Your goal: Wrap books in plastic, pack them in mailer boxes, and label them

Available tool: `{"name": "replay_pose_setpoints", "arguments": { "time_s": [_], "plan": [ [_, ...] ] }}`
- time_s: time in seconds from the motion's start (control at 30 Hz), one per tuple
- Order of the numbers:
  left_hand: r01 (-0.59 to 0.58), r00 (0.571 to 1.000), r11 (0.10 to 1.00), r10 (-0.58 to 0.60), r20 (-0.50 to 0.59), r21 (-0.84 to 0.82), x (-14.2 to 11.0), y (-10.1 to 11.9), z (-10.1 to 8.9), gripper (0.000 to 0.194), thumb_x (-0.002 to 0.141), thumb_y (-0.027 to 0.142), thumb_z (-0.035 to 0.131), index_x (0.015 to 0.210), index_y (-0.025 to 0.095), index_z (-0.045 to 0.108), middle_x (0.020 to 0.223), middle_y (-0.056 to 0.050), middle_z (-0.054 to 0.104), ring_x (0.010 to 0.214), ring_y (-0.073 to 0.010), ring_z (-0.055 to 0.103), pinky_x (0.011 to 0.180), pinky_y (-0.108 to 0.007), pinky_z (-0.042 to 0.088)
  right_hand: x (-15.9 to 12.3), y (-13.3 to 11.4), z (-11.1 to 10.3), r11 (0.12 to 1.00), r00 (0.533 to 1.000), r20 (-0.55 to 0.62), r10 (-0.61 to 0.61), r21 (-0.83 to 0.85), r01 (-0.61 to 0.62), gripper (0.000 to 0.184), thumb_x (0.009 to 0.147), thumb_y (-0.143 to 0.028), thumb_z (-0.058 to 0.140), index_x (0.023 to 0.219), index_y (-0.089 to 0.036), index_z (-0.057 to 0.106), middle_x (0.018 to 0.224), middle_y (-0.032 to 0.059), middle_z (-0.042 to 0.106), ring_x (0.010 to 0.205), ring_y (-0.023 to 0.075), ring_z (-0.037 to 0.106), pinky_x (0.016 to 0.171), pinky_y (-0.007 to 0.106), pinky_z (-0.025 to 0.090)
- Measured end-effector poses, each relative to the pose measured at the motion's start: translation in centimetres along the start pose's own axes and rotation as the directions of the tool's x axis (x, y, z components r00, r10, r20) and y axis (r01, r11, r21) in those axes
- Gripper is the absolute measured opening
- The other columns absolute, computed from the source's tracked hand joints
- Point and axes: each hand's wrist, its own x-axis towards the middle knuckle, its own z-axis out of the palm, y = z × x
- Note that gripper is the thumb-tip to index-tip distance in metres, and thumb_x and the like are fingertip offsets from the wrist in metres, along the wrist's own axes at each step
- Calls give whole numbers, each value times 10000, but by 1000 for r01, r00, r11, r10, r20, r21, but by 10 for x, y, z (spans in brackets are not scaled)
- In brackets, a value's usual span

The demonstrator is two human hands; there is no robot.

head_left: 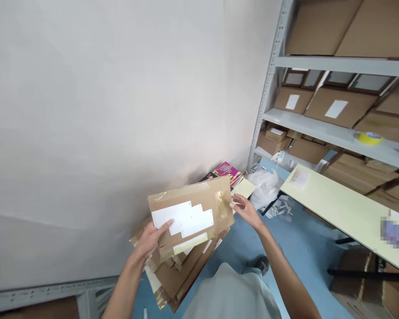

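Carton (182,199), one, brown, flat, held up in front of the body above the pile, its broad face toward the wearer; overlapping white labels (196,221) on that face, clear tape (224,204) at the right end, and a pale strip (190,243) along the lower edge. Left hand (153,237): grasping the carton at its lower left, thumb laid flat on the face by the labels, the other fingers mostly hidden. Right hand (244,207): at the carton's right edge, fingers parted and lightly curved, unclenched; whether the tips touch the edge cannot be told. Beneath the carton, a pile (182,277) of brown cardboard, taped and labelled, lying askew. Just behind the carton, a magenta book (228,170) near the end of a small pale table (245,189). Right of these, a white bag (266,186), with white scraps (281,207) on the blue floor (306,239) beside it. Farther right, a long pale table (332,201), bearing a blurred item (391,232). Behind it, a grey metal shelf (342,65), stocked with brown boxes (342,104); on its middle board, a yellow roll (369,138). Behind all, at left, a white wall (113,88).
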Motion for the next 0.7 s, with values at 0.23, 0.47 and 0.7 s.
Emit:
{"name": "replay_pose_setpoints", "arguments": {
  "time_s": [0.23,0.47,0.7],
  "plan": [
    [-21,956,999,13,293,25,52,42,128,861,568,715,967,1190,145,793,1220,-164,819,1202,-411,757,1090,-559,603,-37,-13,-122,973,991,-79,109,211,-91,503,784,-616,894,1080,-220,800,1057,96,846,987,309,808,922,464,650],
    [-86,913,991,36,406,106,104,63,292,847,539,659,1001,1178,146,789,1274,-179,800,1233,-415,745,1121,-545,582,-86,3,-242,967,917,-360,174,236,-91,563,688,-677,953,991,-225,807,1081,104,848,971,319,804,926,472,647],
    [-203,811,961,57,582,189,126,75,466,768,550,613,1002,1130,152,799,1247,-169,811,1213,-420,751,1087,-548,595,-134,21,-350,986,758,-639,134,163,-37,537,783,-691,872,1047,-234,773,1159,133,833,1088,358,787,1015,521,609]
  ]
}}
